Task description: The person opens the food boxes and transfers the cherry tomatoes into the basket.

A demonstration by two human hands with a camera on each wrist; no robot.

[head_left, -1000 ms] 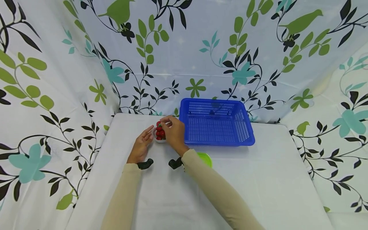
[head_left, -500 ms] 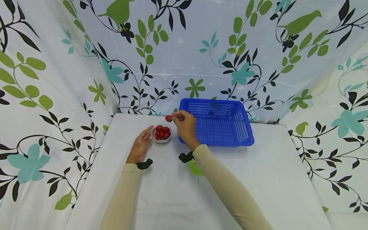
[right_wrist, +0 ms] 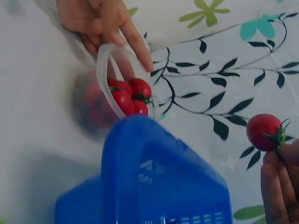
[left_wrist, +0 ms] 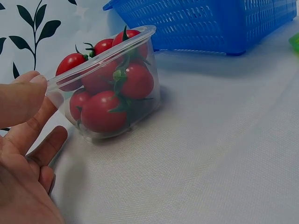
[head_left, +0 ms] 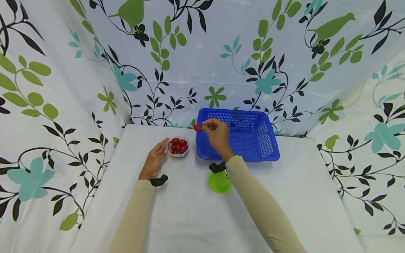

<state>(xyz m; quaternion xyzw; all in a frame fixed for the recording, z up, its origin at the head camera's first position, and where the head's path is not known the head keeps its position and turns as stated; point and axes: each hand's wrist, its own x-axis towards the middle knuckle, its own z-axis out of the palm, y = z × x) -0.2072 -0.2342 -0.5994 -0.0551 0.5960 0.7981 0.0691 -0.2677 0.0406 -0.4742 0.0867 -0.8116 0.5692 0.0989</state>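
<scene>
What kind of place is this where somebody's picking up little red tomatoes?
Likely a makeshift recording corner, though I can't be certain: leaf-and-bird patterned cloth hangs behind and beside a white table, and a small black device sits at each wrist.

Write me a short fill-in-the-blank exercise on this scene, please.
The right hand pinches exactly ____ tomato.
The left hand is at a clear tub of tomatoes whose skins are ____.
The large basket is colored ____.
The round item on the white table is ____.

Missing words: one; red; blue; green.
</scene>
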